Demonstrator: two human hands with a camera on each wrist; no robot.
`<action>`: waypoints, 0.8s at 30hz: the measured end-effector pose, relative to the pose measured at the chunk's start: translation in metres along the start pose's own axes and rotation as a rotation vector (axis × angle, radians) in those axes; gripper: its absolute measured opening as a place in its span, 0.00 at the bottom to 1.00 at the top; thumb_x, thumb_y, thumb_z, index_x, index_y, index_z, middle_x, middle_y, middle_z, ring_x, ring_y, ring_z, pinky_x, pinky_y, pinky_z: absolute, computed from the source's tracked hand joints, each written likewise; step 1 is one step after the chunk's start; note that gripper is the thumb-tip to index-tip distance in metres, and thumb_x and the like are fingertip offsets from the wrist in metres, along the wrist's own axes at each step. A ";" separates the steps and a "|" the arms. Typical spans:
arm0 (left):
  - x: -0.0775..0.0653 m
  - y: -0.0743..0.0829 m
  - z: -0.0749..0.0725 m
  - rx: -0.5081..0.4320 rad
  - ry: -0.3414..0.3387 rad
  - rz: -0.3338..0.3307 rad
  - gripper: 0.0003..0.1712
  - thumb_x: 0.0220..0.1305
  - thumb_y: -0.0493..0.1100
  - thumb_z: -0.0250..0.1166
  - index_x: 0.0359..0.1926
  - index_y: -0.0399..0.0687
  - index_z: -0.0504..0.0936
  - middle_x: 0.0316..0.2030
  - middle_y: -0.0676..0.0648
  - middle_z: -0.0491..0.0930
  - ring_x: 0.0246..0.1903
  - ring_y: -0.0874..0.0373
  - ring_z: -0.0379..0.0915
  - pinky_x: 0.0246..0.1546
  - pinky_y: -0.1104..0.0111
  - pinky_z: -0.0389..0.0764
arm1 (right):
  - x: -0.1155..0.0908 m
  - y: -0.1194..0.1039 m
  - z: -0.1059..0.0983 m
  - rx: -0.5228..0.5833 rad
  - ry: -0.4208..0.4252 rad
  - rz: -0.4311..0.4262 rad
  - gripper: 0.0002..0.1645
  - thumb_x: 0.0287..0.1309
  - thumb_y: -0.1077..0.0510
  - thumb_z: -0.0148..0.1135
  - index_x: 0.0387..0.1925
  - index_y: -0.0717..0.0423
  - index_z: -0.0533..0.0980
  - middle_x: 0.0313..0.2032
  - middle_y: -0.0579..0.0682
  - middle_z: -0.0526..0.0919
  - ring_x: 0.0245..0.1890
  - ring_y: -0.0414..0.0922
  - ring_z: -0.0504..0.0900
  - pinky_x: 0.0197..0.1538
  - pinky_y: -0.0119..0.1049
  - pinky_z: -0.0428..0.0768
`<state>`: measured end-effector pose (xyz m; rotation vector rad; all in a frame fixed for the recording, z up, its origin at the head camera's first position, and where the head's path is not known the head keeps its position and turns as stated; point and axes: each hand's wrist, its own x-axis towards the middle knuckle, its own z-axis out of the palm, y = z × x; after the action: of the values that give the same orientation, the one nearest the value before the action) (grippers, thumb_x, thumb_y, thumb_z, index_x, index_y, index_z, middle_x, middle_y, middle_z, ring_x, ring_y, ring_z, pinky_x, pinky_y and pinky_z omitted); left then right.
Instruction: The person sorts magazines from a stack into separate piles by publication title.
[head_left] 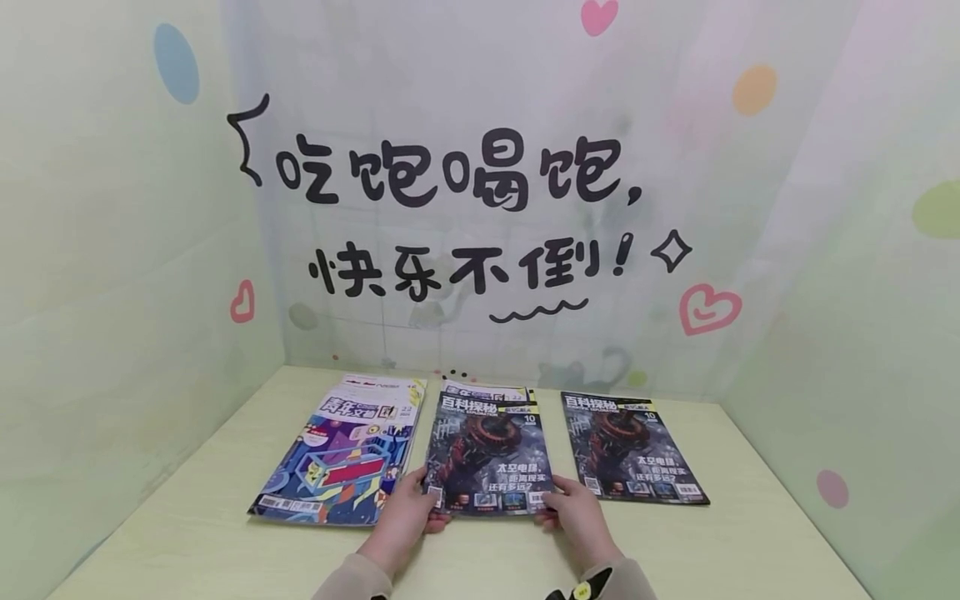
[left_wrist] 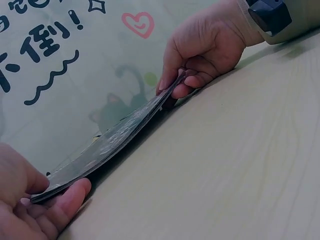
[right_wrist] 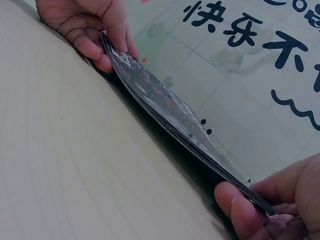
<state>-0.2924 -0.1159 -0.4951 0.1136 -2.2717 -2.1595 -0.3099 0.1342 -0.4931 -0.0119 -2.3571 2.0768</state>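
Middle magazine [head_left: 487, 458]: between left magazine stack [head_left: 337, 467] and right magazine [head_left: 633, 450], near edge above the tabletop [head_left: 480, 562]
Left hand [head_left: 405, 512]: thumb and fingers pinching near left corner
Right hand [head_left: 577, 510]: likewise, near right corner

Dark grey-and-red middle magazine [head_left: 489, 454]

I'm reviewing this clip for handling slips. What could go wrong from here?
The held dark-covered paper magazine with a reddish round structure bows between the left hand and right hand, so it might crease or slip.

The white-topped paper magazine with purple lettering, peeking past its far edge, could be dragged askew.

The blue-and-purple illustrated paper magazine lies close beside the left hand, which might nudge it.
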 end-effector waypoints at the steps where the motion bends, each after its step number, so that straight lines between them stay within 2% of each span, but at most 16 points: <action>1: 0.000 0.000 0.000 -0.007 -0.010 -0.005 0.36 0.67 0.30 0.48 0.71 0.25 0.44 0.58 0.19 0.61 0.26 0.55 0.80 0.29 0.64 0.84 | 0.000 0.000 0.000 0.005 -0.004 0.002 0.32 0.59 0.70 0.53 0.62 0.84 0.57 0.31 0.59 0.82 0.21 0.42 0.81 0.23 0.31 0.79; 4: 0.000 0.000 -0.001 -0.012 -0.029 -0.010 0.37 0.67 0.30 0.48 0.71 0.26 0.42 0.56 0.20 0.65 0.26 0.55 0.79 0.28 0.63 0.84 | 0.000 0.000 0.002 -0.007 -0.005 0.003 0.32 0.58 0.71 0.53 0.61 0.85 0.57 0.28 0.56 0.81 0.19 0.40 0.80 0.22 0.30 0.78; 10: 0.000 -0.001 -0.001 -0.014 -0.031 -0.012 0.37 0.67 0.30 0.48 0.72 0.28 0.42 0.52 0.23 0.68 0.24 0.56 0.78 0.25 0.65 0.82 | -0.001 0.000 0.004 -0.024 0.019 -0.001 0.33 0.56 0.72 0.53 0.61 0.86 0.57 0.28 0.57 0.79 0.17 0.39 0.79 0.22 0.30 0.78; 16: -0.002 0.001 0.000 -0.066 -0.043 -0.022 0.36 0.69 0.30 0.48 0.72 0.28 0.42 0.50 0.25 0.71 0.24 0.57 0.77 0.25 0.68 0.81 | -0.002 -0.001 0.005 0.047 0.038 -0.014 0.33 0.56 0.74 0.53 0.62 0.84 0.57 0.24 0.55 0.78 0.16 0.39 0.77 0.20 0.29 0.77; 24: -0.003 0.002 -0.001 -0.089 -0.053 -0.036 0.37 0.69 0.30 0.48 0.73 0.32 0.42 0.44 0.33 0.75 0.25 0.56 0.76 0.26 0.68 0.80 | -0.002 -0.002 0.006 0.129 0.092 0.020 0.33 0.56 0.74 0.54 0.63 0.80 0.59 0.27 0.55 0.77 0.16 0.40 0.77 0.20 0.29 0.77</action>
<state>-0.2895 -0.1164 -0.4931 0.0992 -2.2129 -2.3040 -0.3081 0.1278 -0.4918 -0.1291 -2.1762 2.1828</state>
